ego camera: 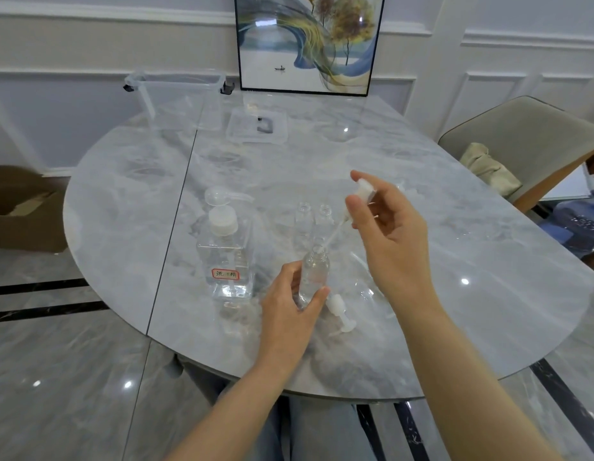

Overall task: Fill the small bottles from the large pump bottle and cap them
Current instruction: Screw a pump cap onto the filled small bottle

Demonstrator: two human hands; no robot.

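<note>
My left hand [290, 306] grips a small clear bottle [313, 272] that holds clear liquid, tilted a little above the marble table [421, 234]. My right hand [387, 227] pinches a white pump cap [362, 193]; its thin dip tube [333, 232] points down into the bottle's open neck. The large square bottle [227, 261] with a white screw cap and a red-framed label stands to the left. Two small open bottles [313, 216] stand behind. A second white pump cap [340, 312] lies on the table beside my left hand.
A clear scoop [222, 196] lies behind the large bottle. A clear storage box [179, 98] and its lid [257, 128] sit at the table's far side, before a framed picture [308, 43]. A chair [528, 144] stands at the right, a cardboard box [21, 207] at the left.
</note>
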